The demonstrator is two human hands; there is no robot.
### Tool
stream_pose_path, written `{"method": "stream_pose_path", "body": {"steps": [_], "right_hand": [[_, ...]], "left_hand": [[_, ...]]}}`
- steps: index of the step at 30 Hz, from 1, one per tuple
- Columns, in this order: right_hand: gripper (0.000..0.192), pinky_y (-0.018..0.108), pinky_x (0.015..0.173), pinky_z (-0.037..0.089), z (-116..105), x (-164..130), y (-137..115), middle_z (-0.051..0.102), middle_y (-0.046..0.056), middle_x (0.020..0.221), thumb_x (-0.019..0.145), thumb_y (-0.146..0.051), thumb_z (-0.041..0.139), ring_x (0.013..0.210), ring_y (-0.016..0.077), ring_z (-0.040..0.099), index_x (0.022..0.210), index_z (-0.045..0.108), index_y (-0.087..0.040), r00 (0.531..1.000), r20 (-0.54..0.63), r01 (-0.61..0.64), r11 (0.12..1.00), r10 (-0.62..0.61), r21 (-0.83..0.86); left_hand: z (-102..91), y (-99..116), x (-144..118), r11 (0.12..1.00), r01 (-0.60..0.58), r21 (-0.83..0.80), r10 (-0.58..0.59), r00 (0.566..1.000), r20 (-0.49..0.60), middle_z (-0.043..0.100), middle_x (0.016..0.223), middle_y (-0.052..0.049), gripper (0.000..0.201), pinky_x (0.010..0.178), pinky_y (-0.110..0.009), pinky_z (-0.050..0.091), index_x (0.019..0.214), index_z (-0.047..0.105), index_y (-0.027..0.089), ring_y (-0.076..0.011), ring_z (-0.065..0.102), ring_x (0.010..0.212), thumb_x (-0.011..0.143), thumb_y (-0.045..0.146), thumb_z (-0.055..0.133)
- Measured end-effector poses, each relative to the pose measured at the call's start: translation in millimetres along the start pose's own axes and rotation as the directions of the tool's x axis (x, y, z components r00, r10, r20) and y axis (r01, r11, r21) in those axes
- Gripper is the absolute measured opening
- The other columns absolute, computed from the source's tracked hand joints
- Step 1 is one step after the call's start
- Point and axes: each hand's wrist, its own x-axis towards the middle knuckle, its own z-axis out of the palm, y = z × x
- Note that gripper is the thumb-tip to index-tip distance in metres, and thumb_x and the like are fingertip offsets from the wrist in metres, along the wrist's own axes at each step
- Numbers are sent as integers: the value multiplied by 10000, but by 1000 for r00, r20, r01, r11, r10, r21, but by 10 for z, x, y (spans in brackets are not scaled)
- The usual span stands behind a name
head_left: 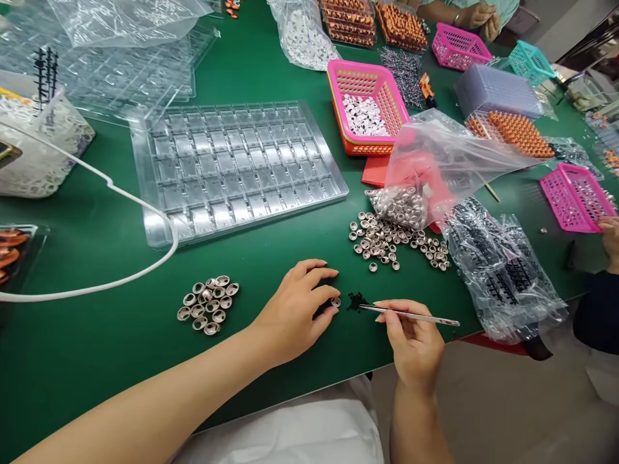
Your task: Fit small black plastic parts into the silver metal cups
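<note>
My left hand rests on the green table near its front edge and pinches a small metal ring between thumb and forefinger. My right hand grips metal tweezers, whose tips point left at a few tiny black parts beside the ring. A small cluster of metal rings lies to the left of my left hand. A looser heap of metal rings spills from a plastic bag just beyond my right hand.
A clear compartment tray lies in the middle, with more trays stacked behind. A pink basket holds white parts. A white cable curves on the left. A bag of black parts sits right. Other people's hands work far right.
</note>
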Motion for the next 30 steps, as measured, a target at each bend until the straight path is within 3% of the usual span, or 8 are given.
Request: {"method": "stream_pose_path", "body": {"steps": [17,30], "right_hand": [[77,304,610,540,24,-5,-14,703,42,891,865,-208,631,662,163,659,942,642,-208,999,-48,-6,999,4,-37],[100,304,608,525,4,-14,9,698,44,915,872,-183,628,678,156,640,966,637,-218,1000,-6,-9,1000,9,-26]], "left_hand": [[-3,-13,-13,1000,6,0,-6,1000,13,616,1251,-89,163,1020,-519,432,986,692,191,-303,411,1273,885,205,565],[3,-17,-3,1000,-6,-2,6,1000,-3,620,1246,-88,163,1003,-536,442,990,691,208,-315,424,1264,879,196,572]]}}
